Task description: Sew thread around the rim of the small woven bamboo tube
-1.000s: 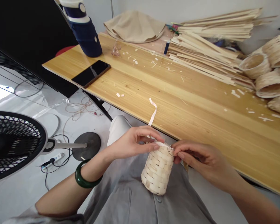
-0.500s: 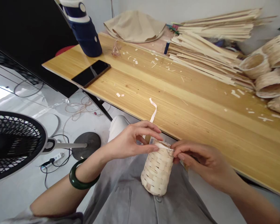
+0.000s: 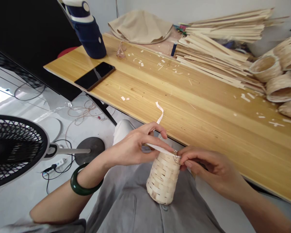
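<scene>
A small basket (image 3: 163, 178), woven of pale flat wood strips, stands slightly tilted against my grey clothing. My right hand (image 3: 206, 165) pinches the right side of its rim between thumb and fingers. A thin white strip (image 3: 160, 148) runs along the rim, and its curled tail rises past my left hand over the table edge. My left hand (image 3: 138, 144) has the strip between index finger and thumb; the index fingertip reaches along the rim, while the thumb lies by the basket's upper left side. The fingers partly hide the rim opening.
The wooden table (image 3: 208, 126) bears a phone (image 3: 95, 76), a blue-covered bottle (image 3: 89, 35) and scattered scraps. Bundled wood strips (image 3: 208, 61) and several bark cylinders (image 3: 283, 87) lie at the back right. A black fan (image 3: 16, 152) stands close on my left.
My left index finger has moved right along the rim and straightened. The white strip now shows stretched out from under it to the left. The right hand and basket have barely moved.
</scene>
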Demonstrator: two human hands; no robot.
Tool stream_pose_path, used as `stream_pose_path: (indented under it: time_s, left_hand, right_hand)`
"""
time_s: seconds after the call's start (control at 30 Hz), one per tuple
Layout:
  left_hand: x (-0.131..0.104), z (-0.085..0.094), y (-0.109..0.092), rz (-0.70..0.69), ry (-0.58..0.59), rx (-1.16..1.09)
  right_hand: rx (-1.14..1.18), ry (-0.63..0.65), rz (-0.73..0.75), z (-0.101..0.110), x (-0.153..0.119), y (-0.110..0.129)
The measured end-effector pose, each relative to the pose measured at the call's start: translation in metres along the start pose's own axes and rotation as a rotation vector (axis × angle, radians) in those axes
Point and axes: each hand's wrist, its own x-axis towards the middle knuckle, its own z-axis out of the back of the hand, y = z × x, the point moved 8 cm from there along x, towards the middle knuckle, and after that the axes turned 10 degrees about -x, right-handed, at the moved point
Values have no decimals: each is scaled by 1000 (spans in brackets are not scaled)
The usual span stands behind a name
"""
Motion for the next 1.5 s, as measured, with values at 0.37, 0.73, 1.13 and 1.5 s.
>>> stream_pose_path:
  time_s: [0.37,0.73,1.13,1.5]
  left_hand:
    - [1,1,9,-57,-16,-61]
    - [2,-2,9,-87,1,-99]
    - [4,-12,35,203,-104,-427]
    - [5,-24,45,383,-151,-598]
  right_hand:
    - [-16,-11,-3,1,-2,-2]
    - [-31,-16,5,1,-5,1]
    - [-53,-28,-15,1,-1,1]
    - [-49,-35,-20,2,-2,1]
